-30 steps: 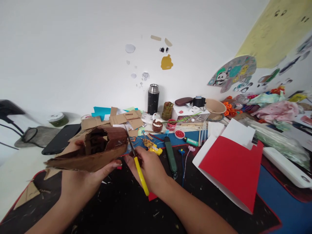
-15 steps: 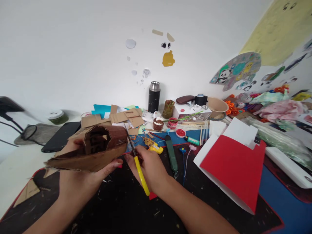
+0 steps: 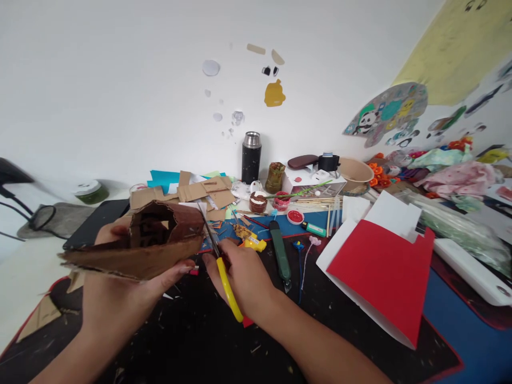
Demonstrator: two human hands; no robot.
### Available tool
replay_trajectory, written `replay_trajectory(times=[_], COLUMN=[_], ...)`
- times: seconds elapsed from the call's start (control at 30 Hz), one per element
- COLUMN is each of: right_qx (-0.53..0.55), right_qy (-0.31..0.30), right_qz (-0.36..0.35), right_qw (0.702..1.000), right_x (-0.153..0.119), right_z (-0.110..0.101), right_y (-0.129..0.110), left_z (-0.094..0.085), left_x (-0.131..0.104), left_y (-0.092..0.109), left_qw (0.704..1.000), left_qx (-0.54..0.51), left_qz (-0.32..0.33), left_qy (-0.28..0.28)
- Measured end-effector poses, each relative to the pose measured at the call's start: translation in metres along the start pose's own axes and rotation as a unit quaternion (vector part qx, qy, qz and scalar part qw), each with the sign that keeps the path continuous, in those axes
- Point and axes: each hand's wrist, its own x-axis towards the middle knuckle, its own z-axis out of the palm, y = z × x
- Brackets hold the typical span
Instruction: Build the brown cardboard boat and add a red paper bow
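Note:
My left hand (image 3: pixel 120 298) is closed around a brown cardboard piece (image 3: pixel 148 253), folded into a hollow shape with a rough cut edge and dark marks inside. Its thumb presses along the near side. In my right hand (image 3: pixel 244 277) is a pair of scissors (image 3: pixel 229 288) with yellow handles, held with the blades pointing up and away. Those blades stand close by the cardboard's right end; whether they touch it I cannot tell. A small red bit shows at my left thumb tip.
A green utility knife (image 3: pixel 280 256) lies right of my hands on the dark mat (image 3: pixel 192 341). Farther right is a folded red sheet (image 3: pixel 384 277). Cardboard scraps (image 3: pixel 206 191), a black thermos (image 3: pixel 251 160) and paint pots (image 3: pixel 258 202) line the back by the wall.
The cardboard and my left hand have shifted slightly left in view. My right hand and the scissors have moved a little left too; both grips look the same.

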Motion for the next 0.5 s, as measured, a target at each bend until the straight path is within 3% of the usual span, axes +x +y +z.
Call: replay_trajectory(times=[0.33,0.5], right_qx=[-0.070,-0.125], right_qy=[-0.012,-0.003], right_qz=[0.010,-0.018], right_qw=[0.997,0.992], right_x=[-0.0006,-0.0008], right_z=[0.0012,0.0051], right_y=[0.0000,0.0051], left_z=[-0.0010,-0.0037], left_x=[0.0004,0.0018], left_y=[-0.0041,-0.0028], left_qw=[1.000,0.999], left_qx=[0.010,0.017], left_qz=[-0.009,-0.025], left_qy=[0.016,0.012])
